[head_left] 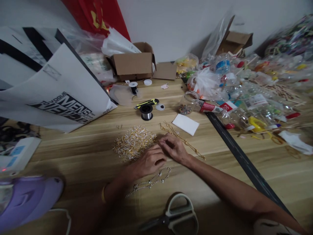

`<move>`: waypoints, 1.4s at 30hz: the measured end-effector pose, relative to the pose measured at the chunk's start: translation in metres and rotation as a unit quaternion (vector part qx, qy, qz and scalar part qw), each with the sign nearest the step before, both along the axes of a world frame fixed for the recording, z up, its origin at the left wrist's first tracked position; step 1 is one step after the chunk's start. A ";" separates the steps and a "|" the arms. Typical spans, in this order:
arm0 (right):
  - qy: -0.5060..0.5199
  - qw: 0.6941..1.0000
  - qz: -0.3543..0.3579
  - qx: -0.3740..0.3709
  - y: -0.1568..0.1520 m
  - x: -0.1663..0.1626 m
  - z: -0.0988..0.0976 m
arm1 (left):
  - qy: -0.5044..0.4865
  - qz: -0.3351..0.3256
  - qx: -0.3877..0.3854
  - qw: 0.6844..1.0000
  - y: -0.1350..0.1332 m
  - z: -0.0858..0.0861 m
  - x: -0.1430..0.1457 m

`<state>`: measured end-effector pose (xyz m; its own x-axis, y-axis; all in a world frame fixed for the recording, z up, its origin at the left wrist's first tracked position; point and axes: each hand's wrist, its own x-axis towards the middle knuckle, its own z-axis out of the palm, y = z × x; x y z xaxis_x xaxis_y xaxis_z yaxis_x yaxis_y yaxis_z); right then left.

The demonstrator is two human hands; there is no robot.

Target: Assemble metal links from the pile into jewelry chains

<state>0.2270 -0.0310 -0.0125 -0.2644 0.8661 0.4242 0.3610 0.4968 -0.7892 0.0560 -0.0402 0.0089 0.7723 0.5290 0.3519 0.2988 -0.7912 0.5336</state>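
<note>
My left hand (150,160) and my right hand (174,148) meet over the table, fingers pinched close together. Whatever lies between the fingertips is too small and hidden to make out. Just left of the fingers spreads a pile of small gold and silver pieces (133,142). A gold chain (186,142) runs behind and to the right of my right hand. Below my left hand lies a silver chain (153,181) with small ornaments, its upper end curved in a loop. Scissors with pale handles (181,212) rest near the front edge of the view.
Behind the pile are a wire spool (146,112), a yellow-black utility knife (146,103) and a jar of beads (187,103). A white card (186,124) lies nearby. Plastic bottles (254,104) crowd the right, a large bag (63,94) and a purple appliance (31,202) the left.
</note>
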 end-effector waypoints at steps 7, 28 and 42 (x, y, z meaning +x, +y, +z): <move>0.004 1.000 -0.003 0.019 -0.002 0.001 -0.001 | -0.114 0.091 -0.104 0.984 0.015 0.000 -0.007; -0.035 0.991 0.042 0.123 -0.005 0.001 0.000 | -0.195 0.205 -0.344 0.895 0.025 0.001 -0.019; -0.062 0.985 0.043 0.157 -0.006 0.001 0.004 | -0.200 0.198 -0.367 0.886 0.026 0.001 -0.018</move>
<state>0.2276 -0.0374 -0.0087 -0.3974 0.6695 0.6275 0.3911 0.7422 -0.5442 0.0377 -0.0141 0.0102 0.3652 0.9309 0.0037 0.1458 -0.0611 0.9874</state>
